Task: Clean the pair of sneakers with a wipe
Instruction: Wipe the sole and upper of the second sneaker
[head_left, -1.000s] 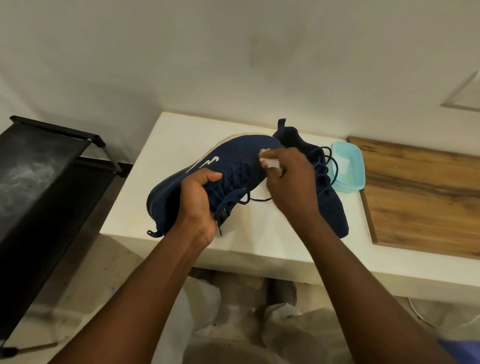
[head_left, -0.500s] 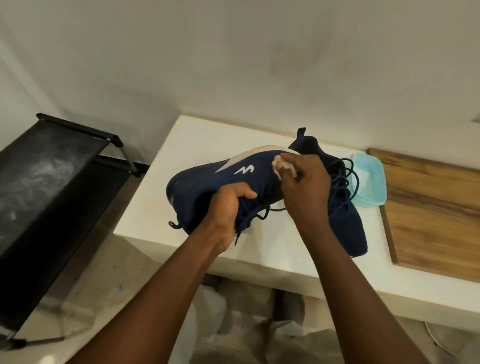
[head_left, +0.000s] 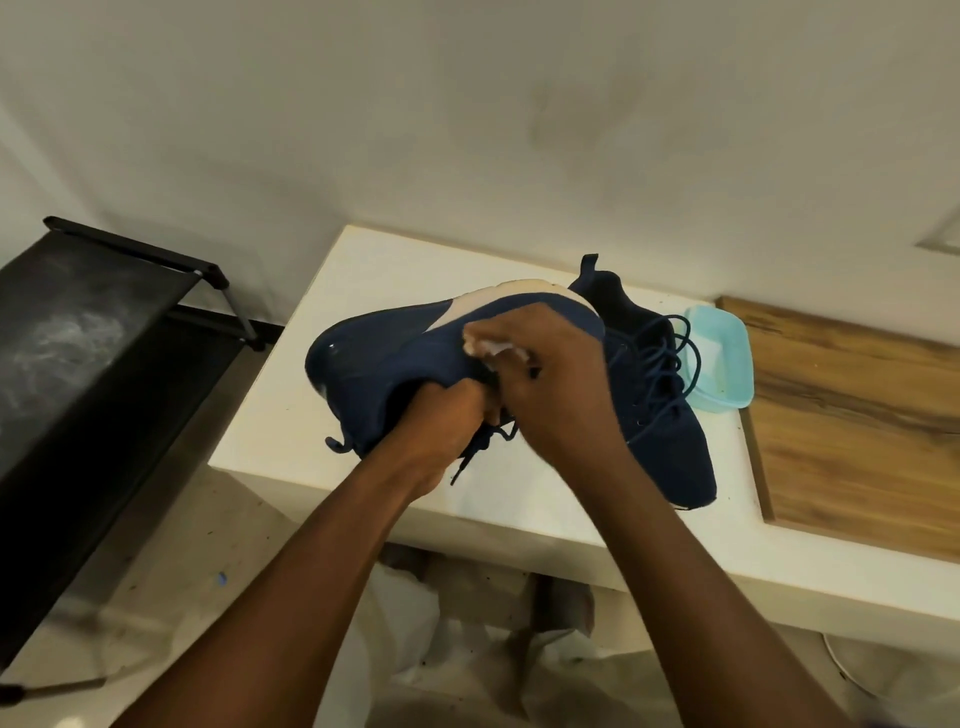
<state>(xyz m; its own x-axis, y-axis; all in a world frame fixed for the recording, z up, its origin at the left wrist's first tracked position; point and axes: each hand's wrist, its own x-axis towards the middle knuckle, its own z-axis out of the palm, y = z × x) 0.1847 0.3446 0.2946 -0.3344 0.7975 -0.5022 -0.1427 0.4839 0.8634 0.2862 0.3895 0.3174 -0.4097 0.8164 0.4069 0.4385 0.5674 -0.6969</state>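
Head view looks steeply down, close over the white ledge (head_left: 291, 415).

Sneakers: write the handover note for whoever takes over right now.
Left hand grips the raised sneaker at its opening, on its side above the white counter.
Right hand pinches the wipe and presses it on that sneaker's side, near the sole.
Second sneaker lies on the counter to the right, beside a light blue container.
Done: first sneaker being wiped; how much is clean cannot be told.
Left: finish it, then wipe the second sneaker.
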